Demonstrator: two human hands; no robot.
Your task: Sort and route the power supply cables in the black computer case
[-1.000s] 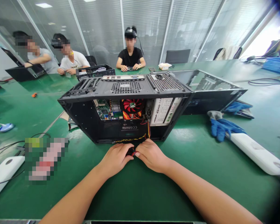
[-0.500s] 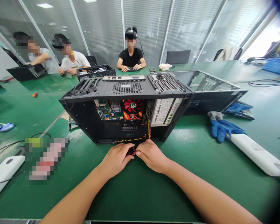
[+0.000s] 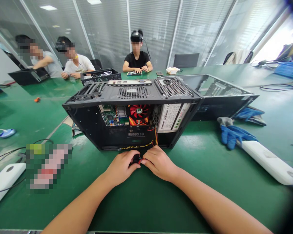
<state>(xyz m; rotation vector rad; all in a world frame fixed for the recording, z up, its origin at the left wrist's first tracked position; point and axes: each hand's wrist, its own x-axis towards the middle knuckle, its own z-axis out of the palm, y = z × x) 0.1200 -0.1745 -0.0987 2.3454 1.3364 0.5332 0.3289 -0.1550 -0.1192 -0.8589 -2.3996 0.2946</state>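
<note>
Just in front of the open side of a black computer case (image 3: 85, 125), both my hands meet over the green table. My left hand (image 3: 122, 165) is closed on a small black connector (image 3: 136, 159). My right hand (image 3: 158, 162) pinches the red and dark wires (image 3: 142, 160) at the connector's right side; the fingers partly hide them. Yellow and black cables (image 3: 136, 147) run along the case's near edge behind my fingers. Inside the case are a red-bladed fan (image 3: 138, 111), a green circuit board (image 3: 109, 115) and a white-labelled power supply (image 3: 169, 117).
Blue-grey gloves (image 3: 236, 132) and a white oblong device (image 3: 271, 161) lie to the right, near another case (image 3: 222, 105). On the left are another white device (image 3: 8, 178), black cables and a blurred-out item (image 3: 48, 167). Several people sit across the table (image 3: 75, 204).
My hands stay nearly in place, with slightly more of the black connector showing between them. Across the table, the person in black has shifted their hands and the board they handle.
</note>
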